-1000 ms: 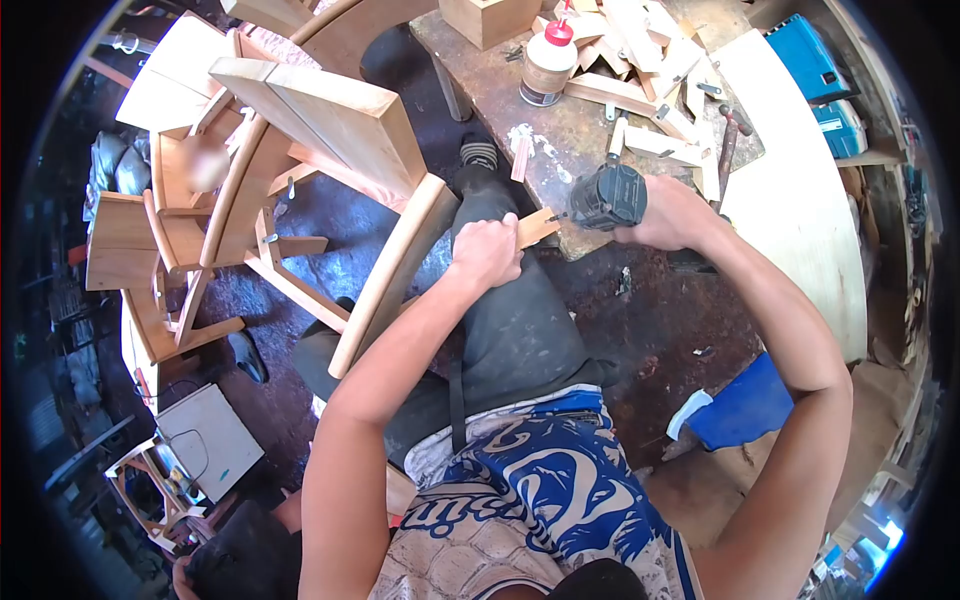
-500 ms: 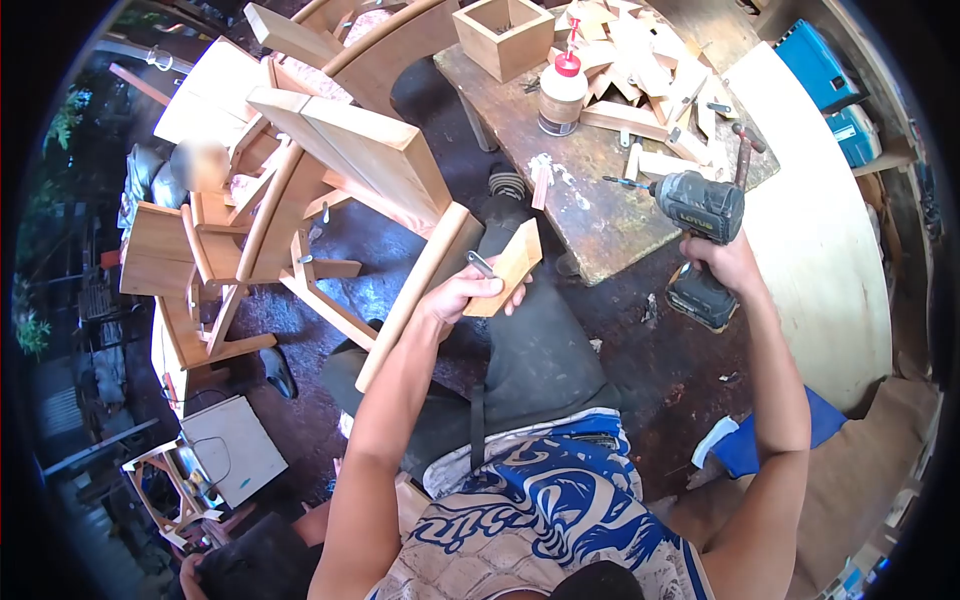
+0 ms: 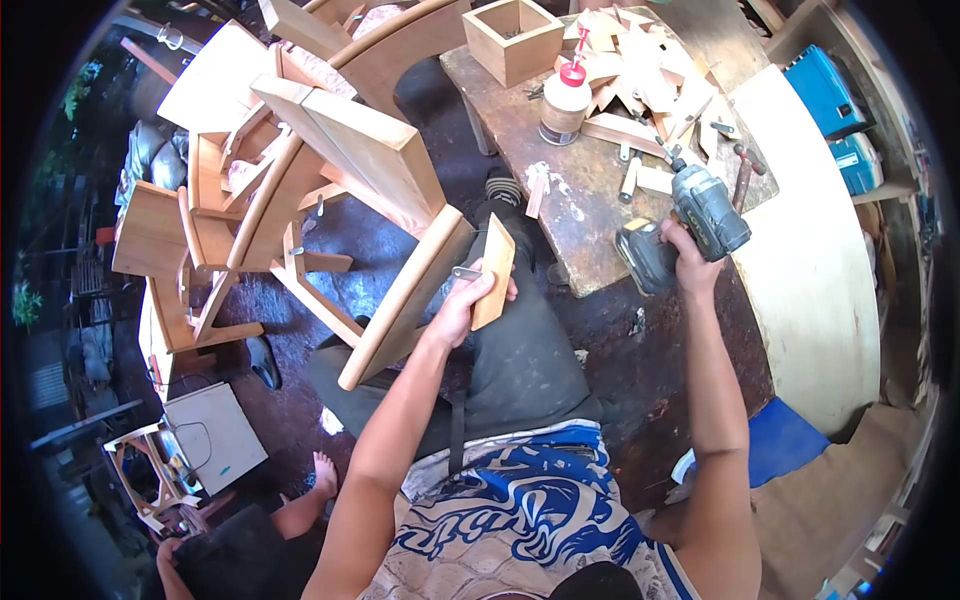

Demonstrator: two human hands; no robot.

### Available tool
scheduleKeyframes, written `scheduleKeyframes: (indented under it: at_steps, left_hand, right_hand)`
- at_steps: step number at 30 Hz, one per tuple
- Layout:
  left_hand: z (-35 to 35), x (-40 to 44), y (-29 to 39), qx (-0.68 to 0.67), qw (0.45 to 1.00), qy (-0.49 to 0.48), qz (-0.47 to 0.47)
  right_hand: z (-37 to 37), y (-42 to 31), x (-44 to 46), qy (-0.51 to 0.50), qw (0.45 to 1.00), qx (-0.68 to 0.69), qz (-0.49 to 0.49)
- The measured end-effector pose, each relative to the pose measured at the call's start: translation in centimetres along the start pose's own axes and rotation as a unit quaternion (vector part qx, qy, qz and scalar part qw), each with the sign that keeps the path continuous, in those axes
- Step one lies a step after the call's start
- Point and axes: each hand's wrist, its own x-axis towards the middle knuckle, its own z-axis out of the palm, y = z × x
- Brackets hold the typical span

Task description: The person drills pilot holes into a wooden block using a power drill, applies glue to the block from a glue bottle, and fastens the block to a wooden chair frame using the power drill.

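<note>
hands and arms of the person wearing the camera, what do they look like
The left hand and right hand are ungloved. The arms are bare, with no sleeves covering the visible parts and nothing seen around the wrists. The top is white with blue patterning and lettering.

Wooden box (image 3: pixel 522 58), on worktable (image 3: pixel 610 240): contents too small to tell. Left hand (image 3: pixel 459 312), left of worktable: partly hidden behind angle-cut wood block (image 3: pixel 495 265). Co-worker (image 3: pixel 240 555), lower left of worktable: cropped by bottom edge.
</note>
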Motion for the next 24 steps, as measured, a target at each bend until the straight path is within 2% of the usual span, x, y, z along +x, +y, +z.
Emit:
scheduleKeyframes:
  at_steps: [3, 5, 6, 11, 14, 16, 18, 19, 21, 23, 24]
  left_hand:
    - [1.1, -0.5, -0.5, 0.014, 0.997, 0.053, 0.046]
    - [2.4, -1.3, -0.1, 0.053, 0.989, 0.121, 0.067]
    - [2.7, -1.5, -0.2, 0.057, 0.986, 0.136, 0.079]
    - [2.9, -1.8, -1.4, 0.055, 0.977, 0.195, 0.065]
    - [3.1, -1.1, -2.3, -0.026, 0.969, 0.234, 0.069]
    - [3.0, -0.6, -2.6, -0.021, 0.965, 0.247, 0.090]
    - [3.7, -0.6, -2.4, -0.035, 0.954, 0.272, 0.122]
    - [4.1, -0.6, -2.0, -0.073, 0.953, 0.263, 0.132]
    - [3.8, -0.4, -3.6, -0.047, 0.955, 0.273, 0.109]
    - [4.6, -0.1, -4.7, -0.036, 0.958, 0.270, 0.093]
    - [5.2, 0.1, -5.1, -0.043, 0.959, 0.261, 0.097]
  right_hand:
    - [1.2, 2.6, 0.3, 0.055, 0.997, -0.014, -0.056]
    - [2.2, 3.4, -0.3, 0.088, 0.992, -0.027, -0.086]
    - [2.0, 4.2, -0.8, 0.084, 0.992, -0.059, -0.067]
    - [1.5, 5.0, -1.8, 0.078, 0.995, -0.048, -0.029]
    - [2.0, 4.7, -2.7, 0.072, 0.995, -0.076, -0.008]
    - [2.8, 5.5, -4.7, 0.161, 0.982, 0.062, -0.071]
    - [1.9, 5.4, -9.2, 0.197, 0.978, -0.059, -0.017]
    - [2.0, 4.7, -11.2, 0.121, 0.990, -0.074, -0.019]
    - [4.6, 1.6, -13.7, -0.060, 0.996, -0.062, 0.012]
    - [7.3, -1.5, -14.4, -0.239, 0.968, -0.021, 0.072]
    - [8.5, -0.9, -14.9, -0.237, 0.962, 0.048, 0.127]
